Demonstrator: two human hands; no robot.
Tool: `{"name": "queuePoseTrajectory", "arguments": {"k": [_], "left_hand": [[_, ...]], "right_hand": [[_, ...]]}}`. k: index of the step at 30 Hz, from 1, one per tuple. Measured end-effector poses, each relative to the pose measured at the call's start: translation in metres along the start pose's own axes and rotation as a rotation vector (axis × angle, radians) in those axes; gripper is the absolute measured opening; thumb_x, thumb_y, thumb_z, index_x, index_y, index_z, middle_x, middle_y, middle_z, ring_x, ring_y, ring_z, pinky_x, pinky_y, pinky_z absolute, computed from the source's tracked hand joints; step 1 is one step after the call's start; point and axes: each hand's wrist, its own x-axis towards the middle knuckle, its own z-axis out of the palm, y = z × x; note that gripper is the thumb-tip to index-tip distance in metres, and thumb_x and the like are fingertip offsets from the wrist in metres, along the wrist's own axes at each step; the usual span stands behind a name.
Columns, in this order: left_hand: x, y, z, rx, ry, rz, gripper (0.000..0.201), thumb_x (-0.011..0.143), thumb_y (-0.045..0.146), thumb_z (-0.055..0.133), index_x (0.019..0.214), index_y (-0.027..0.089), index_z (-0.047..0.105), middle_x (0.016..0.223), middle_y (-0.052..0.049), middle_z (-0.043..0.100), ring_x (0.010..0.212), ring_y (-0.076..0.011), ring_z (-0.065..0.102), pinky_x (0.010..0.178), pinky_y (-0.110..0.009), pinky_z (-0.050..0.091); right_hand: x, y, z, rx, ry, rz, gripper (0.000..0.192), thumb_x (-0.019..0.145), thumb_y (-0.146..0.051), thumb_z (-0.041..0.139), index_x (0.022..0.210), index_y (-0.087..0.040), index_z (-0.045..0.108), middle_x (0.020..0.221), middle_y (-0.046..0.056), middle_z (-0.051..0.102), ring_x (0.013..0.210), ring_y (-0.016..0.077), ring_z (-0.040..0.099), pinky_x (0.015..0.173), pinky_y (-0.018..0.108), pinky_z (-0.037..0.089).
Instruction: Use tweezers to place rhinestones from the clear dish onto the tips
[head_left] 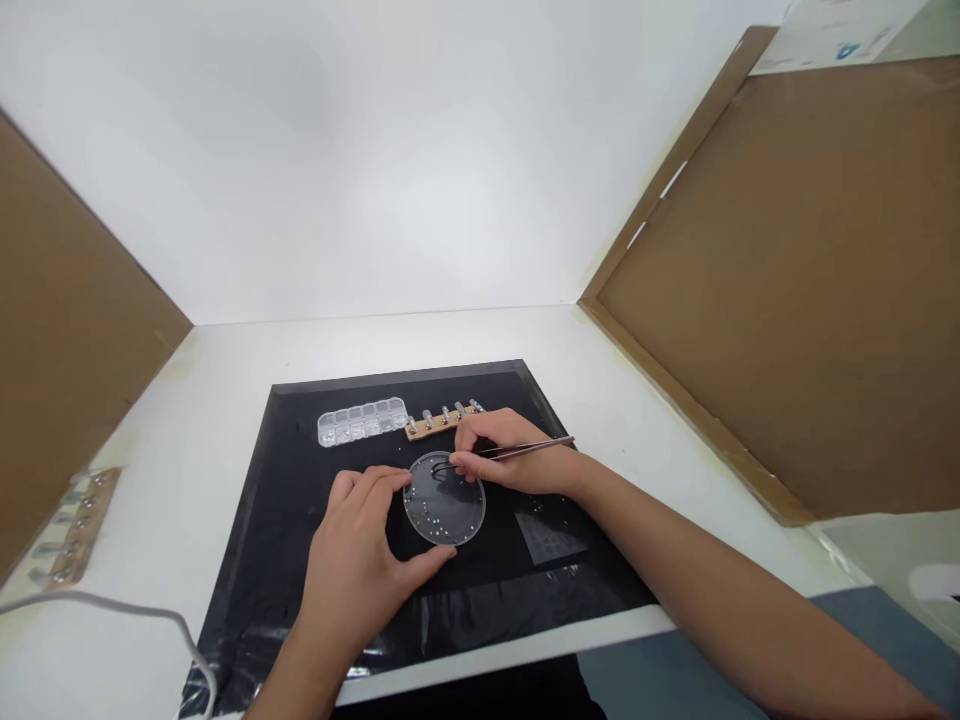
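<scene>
A white table carries a black mat, with a white cable and a wooden strip of metal pegs lying to the left of that mat on the bare tabletop.

Clear compartment box beside wooden peg strip — white cable front-left.

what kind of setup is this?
Probably a small-parts bench inside a cardboard-walled booth: black mat on a white table, clear compartment box, right hand working tweezers over a clear round dish.
</scene>
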Motion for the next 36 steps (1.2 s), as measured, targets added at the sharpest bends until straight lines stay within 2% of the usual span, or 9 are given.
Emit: {"name": "queuePoseTrajectory", "arguments": {"k": [6, 19, 24, 32, 36], "left_hand": [[0.000, 0.001, -0.001, 0.000, -0.012, -0.019, 0.057, 0.078, 0.046, 0.090, 0.123, 0.024, 0.063, 0.125, -0.008, 0.072, 0.108, -0.0313, 0.060, 0.088, -0.046, 0.058], [0.000, 0.004, -0.001, -0.007, -0.014, -0.028, 0.057, 0.078, 0.043, 0.091, 0.123, 0.024, 0.061, 0.125, -0.007, 0.071, 0.110, -0.0318, 0.058, 0.090, -0.048, 0.058], [0.000, 0.004, 0.000, -0.010, -0.007, -0.028, 0.057, 0.077, 0.041, 0.092, 0.123, 0.024, 0.061, 0.125, -0.007, 0.071, 0.109, -0.0316, 0.058, 0.090, -0.048, 0.058], [0.000, 0.004, -0.001, -0.010, -0.011, -0.039, 0.057, 0.076, 0.041, 0.092, 0.122, 0.025, 0.062, 0.124, -0.006, 0.071, 0.110, -0.0318, 0.059, 0.088, -0.046, 0.058], [0.000, 0.004, -0.001, -0.009, -0.005, -0.034, 0.056, 0.078, 0.042, 0.091, 0.122, 0.025, 0.062, 0.124, -0.006, 0.071, 0.109, -0.0322, 0.059, 0.088, -0.046, 0.058]], "right_hand": [[0.001, 0.001, 0.002, 0.075, 0.006, 0.033, 0.029, 0.105, -0.039, 0.065, 0.084, -0.019, 0.060, 0.080, 0.002, 0.075, 0.067, 0.0134, 0.073, 0.063, 0.025, 0.055], [0.001, 0.003, 0.003, 0.076, 0.024, 0.017, 0.029, 0.104, -0.038, 0.066, 0.083, -0.020, 0.061, 0.078, 0.002, 0.075, 0.066, 0.0139, 0.074, 0.063, 0.026, 0.056], [0.000, -0.002, 0.000, 0.150, 0.102, 0.018, 0.028, 0.105, -0.038, 0.066, 0.083, -0.020, 0.060, 0.080, 0.001, 0.074, 0.067, 0.0138, 0.074, 0.062, 0.027, 0.056], [0.000, -0.006, -0.009, 0.104, 0.231, 0.034, 0.031, 0.105, -0.040, 0.065, 0.082, -0.021, 0.059, 0.076, 0.002, 0.073, 0.069, 0.0149, 0.072, 0.063, 0.028, 0.054], [-0.001, -0.007, -0.010, 0.096, 0.171, 0.012, 0.030, 0.106, -0.040, 0.064, 0.083, -0.021, 0.058, 0.077, 0.001, 0.072, 0.067, 0.0140, 0.071, 0.061, 0.027, 0.053]]}}
